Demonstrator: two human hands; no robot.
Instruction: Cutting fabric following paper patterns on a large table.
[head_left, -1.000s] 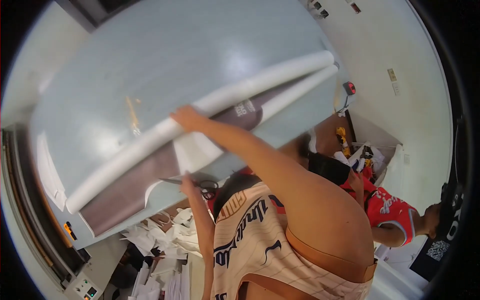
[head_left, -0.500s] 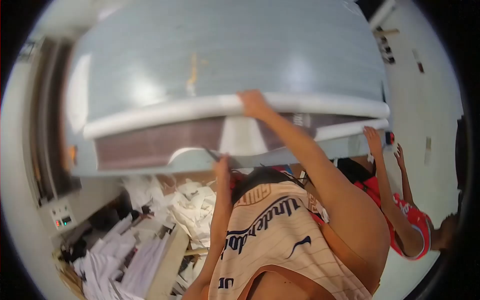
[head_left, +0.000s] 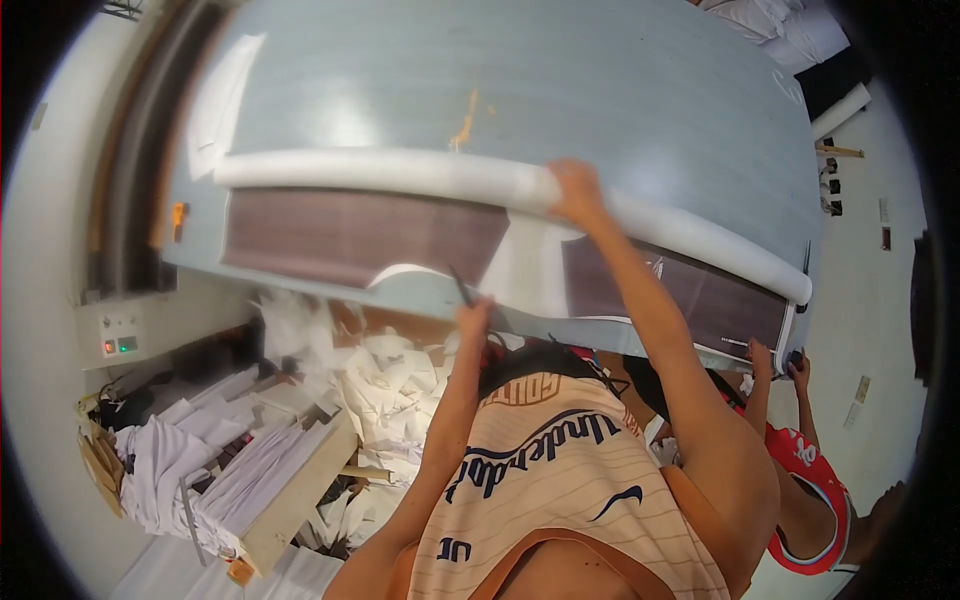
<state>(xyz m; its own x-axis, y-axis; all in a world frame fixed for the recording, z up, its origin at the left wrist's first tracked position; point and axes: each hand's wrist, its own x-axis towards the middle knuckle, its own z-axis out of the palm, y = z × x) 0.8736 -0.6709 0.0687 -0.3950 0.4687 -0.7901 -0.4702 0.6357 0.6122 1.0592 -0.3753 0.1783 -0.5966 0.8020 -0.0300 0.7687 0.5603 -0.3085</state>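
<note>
A long white roll of printed sheet (head_left: 400, 168) lies across the table, its unrolled part showing dark maroon panels (head_left: 350, 235) with a white gap between them. My right hand (head_left: 577, 188) is closed over the roll near its middle, arm stretched out. At the sheet's near edge, my left hand (head_left: 474, 316) grips what looks like a pair of dark scissors (head_left: 460, 285), one blade pointing up toward the panel. The fingers partly hide the handles. Beside the blade the sheet's edge curves, with a white border.
A co-worker in a red top (head_left: 810, 470) stands at right, hands (head_left: 762, 358) at the sheet's near right corner. The large grey-blue table (head_left: 620, 80) fills the far side. White scraps (head_left: 390, 400) heap below its edge, beside a crate of folded white material (head_left: 270, 490). An orange tool (head_left: 179, 220) lies at left.
The view has turned, so table and roll sit at a new slant. At the right end, the curled near edge now lies flatter, baring more dark panel. Both my hands keep their holds.
</note>
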